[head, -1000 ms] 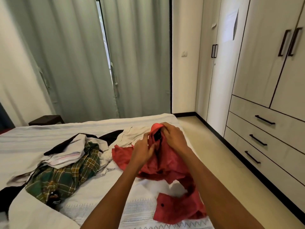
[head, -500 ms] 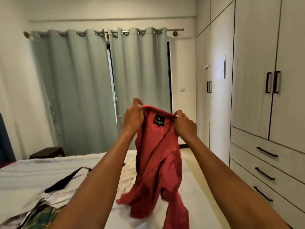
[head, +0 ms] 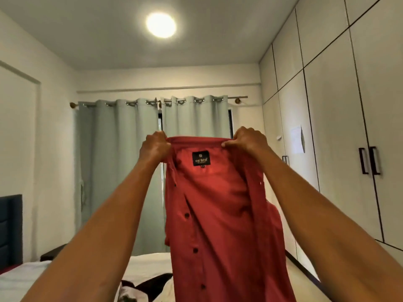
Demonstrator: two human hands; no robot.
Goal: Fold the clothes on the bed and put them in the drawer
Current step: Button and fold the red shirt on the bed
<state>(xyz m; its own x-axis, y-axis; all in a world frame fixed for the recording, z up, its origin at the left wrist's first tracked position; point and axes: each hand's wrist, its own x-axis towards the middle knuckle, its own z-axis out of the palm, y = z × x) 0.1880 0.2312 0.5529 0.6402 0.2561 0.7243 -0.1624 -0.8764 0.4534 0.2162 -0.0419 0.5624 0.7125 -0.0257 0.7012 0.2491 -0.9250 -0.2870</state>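
Your left hand pinches the left end of the red shirt collar; your right hand pinches the right end. The shirt hangs open in the air above the bed, label facing you, wardrobe at right.

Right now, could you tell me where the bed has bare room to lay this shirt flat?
Little of the bed shows. A bare white strip lies between the left forearm and the red shirt, and another at far left below the headboard. Dark and pale clothes crowd the near middle.
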